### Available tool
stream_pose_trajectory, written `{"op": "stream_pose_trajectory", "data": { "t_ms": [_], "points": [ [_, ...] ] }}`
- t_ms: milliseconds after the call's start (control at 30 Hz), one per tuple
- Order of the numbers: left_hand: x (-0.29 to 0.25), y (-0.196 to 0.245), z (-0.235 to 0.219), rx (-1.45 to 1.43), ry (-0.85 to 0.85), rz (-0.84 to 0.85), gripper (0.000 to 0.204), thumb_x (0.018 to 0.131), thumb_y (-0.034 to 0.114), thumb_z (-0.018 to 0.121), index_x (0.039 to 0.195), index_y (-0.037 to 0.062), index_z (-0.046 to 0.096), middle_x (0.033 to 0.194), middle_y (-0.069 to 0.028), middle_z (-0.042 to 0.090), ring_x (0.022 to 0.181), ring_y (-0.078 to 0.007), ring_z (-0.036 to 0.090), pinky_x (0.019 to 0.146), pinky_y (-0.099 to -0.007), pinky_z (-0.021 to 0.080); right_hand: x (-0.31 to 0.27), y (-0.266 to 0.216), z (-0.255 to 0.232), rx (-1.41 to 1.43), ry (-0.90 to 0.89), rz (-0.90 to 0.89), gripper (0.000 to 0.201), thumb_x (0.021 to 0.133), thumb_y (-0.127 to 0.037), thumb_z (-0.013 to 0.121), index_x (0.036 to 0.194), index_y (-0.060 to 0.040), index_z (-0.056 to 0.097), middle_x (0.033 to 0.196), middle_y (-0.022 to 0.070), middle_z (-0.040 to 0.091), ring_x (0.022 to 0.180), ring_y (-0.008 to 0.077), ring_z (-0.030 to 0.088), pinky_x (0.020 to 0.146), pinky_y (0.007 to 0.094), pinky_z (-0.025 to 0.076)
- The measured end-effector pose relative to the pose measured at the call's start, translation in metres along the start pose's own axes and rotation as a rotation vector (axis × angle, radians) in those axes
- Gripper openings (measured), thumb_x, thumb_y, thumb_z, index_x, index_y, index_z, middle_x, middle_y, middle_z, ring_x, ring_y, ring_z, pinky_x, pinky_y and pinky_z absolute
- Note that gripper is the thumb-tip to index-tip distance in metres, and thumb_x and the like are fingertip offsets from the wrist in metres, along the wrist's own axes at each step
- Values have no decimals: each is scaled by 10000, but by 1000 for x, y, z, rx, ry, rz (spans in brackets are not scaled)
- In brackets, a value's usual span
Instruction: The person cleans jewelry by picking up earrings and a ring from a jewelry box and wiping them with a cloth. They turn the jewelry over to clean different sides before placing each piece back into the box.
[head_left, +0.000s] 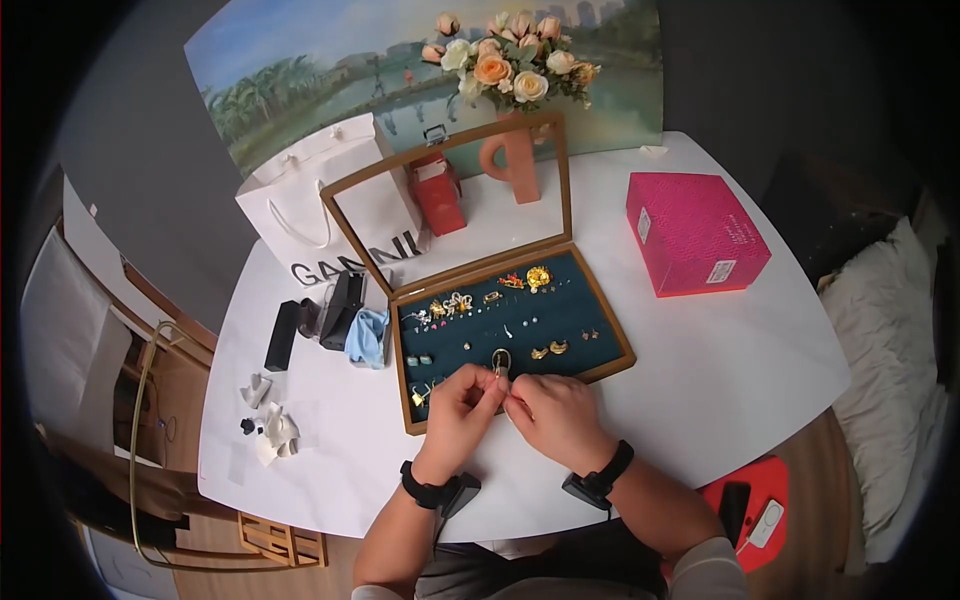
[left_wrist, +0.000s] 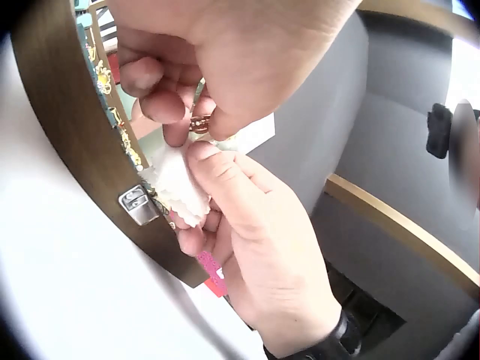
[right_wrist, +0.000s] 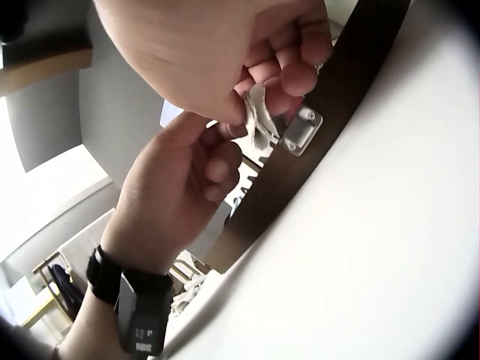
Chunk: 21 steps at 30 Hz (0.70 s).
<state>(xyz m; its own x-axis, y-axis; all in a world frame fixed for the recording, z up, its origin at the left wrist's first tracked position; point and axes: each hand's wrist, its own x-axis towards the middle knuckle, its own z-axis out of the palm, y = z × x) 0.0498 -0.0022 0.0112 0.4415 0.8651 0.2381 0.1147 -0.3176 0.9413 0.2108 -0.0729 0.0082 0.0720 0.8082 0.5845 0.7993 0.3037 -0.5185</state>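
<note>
In the head view, my left hand [head_left: 460, 412] and right hand [head_left: 558, 418] meet over the front edge of a jewellery case [head_left: 623, 342] with a raised glass lid. The left thumb and fingers pinch a gold band set with small stones [left_wrist: 199, 124], seen in the left wrist view. Right beside it, my right hand pinches a small white cloth with a zigzag edge [left_wrist: 182, 184], folded between thumb and fingers in the right wrist view. Earrings, brooches [head_left: 538, 276] and other small jewellery lie in rows on the case's dark green lining [head_left: 480, 335].
Left of the case are a blue cloth [head_left: 368, 338], black boxes [head_left: 281, 336] and crumpled white scraps [head_left: 277, 437]. A white paper bag [head_left: 330, 205], a red box [head_left: 438, 200] and a flower vase [head_left: 523, 170] stand behind. A pink box [head_left: 695, 232] sits at right.
</note>
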Motion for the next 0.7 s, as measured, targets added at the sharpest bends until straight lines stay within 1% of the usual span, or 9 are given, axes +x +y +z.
{"op": "stream_pose_trajectory", "data": {
  "t_ms": [67,167,267,300,400,433,500,567,700],
  "points": [
    [-4,-8,-7,-7,24,-22,129,993,117,734,948,21,661,798,52,644,715,-14,545,632,-192,446,1,-3,1,-46,-31,-41,195,834,-139,758,779,-110,573,684,54,618,667,277,638,704,440,522],
    [-7,-12,-19,32,104,-62,139,987,111,741,922,26,652,771,70,621,697,-1,494,621,-181,407,8,-8,-14,-98,-82,-141,213,821,-139,754,742,-110,559,676,50,586,667,239,595,888,482,529],
    [-5,-10,-21,-20,164,-120,152,989,109,737,899,34,640,758,75,603,688,7,476,607,-179,386,14,-24,-29,-219,-48,-327,219,789,-95,742,704,-104,539,654,50,544,644,226,550,980,507,513],
    [-4,-17,-20,-28,182,-94,161,999,110,723,887,39,632,743,91,566,675,11,443,594,-183,359,9,-29,-34,-254,-83,-359,206,805,-78,704,701,-107,529,639,44,494,628,227,520,1022,533,506],
    [-3,-15,-21,-107,237,-101,167,1009,116,711,885,38,631,733,104,530,669,13,415,591,-185,338,-4,-54,-72,-367,-195,-496,194,855,-107,679,733,-105,528,645,39,471,629,211,501,988,497,510],
    [-2,-10,-20,-167,257,-93,174,1014,126,707,884,39,632,734,113,509,669,15,394,592,-186,319,-13,-59,-84,-353,-163,-553,218,827,-128,682,694,-132,509,666,23,486,626,198,500,1005,550,483],
    [0,-9,-20,-213,283,-114,176,1015,134,709,888,37,635,735,113,511,671,16,397,594,-183,316,-26,-54,-93,-314,25,-785,228,810,-178,681,677,-166,496,691,-1,505,627,179,499,969,576,469],
    [-1,-12,-20,-222,305,-114,178,1017,146,710,895,37,642,738,111,529,672,18,407,596,-180,312,-31,-49,-97,-208,148,-939,233,839,-195,654,675,-164,491,661,-7,501,607,170,511,1011,555,435],
    [-1,-10,-18,-215,344,-141,170,1019,146,708,906,45,632,709,111,532,647,28,410,574,-171,318,-21,-51,-108,-7,144,-1052,264,897,-228,600,672,-159,481,600,-20,491,565,152,534,1094,514,367]
  ]
}}
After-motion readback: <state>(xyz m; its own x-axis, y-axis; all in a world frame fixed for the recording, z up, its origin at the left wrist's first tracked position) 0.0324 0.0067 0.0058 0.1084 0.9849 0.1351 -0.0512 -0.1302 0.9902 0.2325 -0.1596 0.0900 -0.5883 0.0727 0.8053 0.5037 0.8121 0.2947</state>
